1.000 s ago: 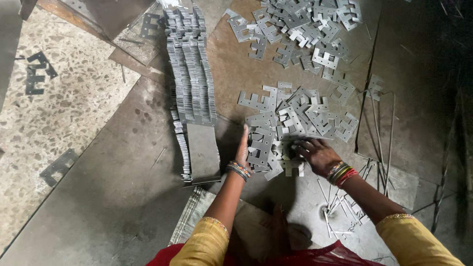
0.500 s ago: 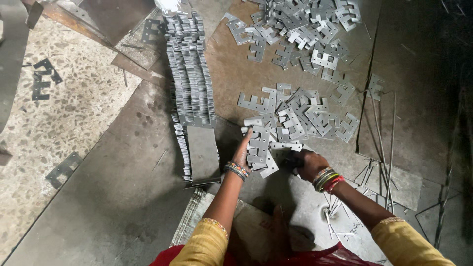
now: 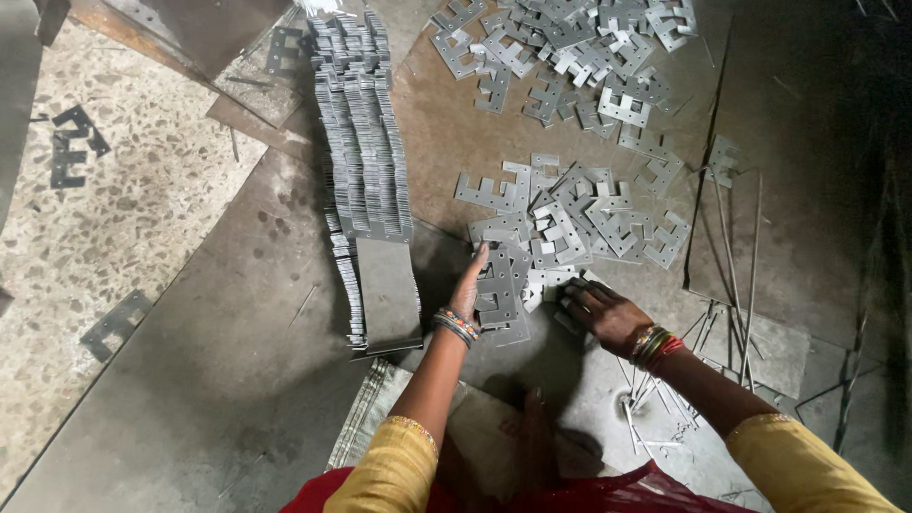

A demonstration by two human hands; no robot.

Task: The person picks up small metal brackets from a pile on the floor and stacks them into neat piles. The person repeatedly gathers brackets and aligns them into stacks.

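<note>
The fingers (image 3: 478, 261) of my left hand (image 3: 468, 288) are extended and pressed together, edge-on against the left side of a small stack of E-shaped plates (image 3: 498, 294). The fingers (image 3: 577, 299) of my right hand (image 3: 608, 315) are slightly spread and curled down onto the plates at the stack's right side; I cannot tell whether they pinch one. Both wrists carry coloured bangles (image 3: 456, 325).

The stack lies on the sheet-metal floor (image 3: 218, 380), at the near edge of a loose scatter of identical plates (image 3: 579, 214). A second, larger scatter (image 3: 560, 47) lies towards the far edge of the floor sheet, well apart from my hands.

Just left of my left hand, a long row of plates packed on edge (image 3: 366, 142) runs away from me. Its near end is closed by a flat grey plate (image 3: 388, 290).

Thin metal strips (image 3: 731, 256) lie to the right of the right hand. A woven sack (image 3: 366, 423) lies beneath my left forearm.
</note>
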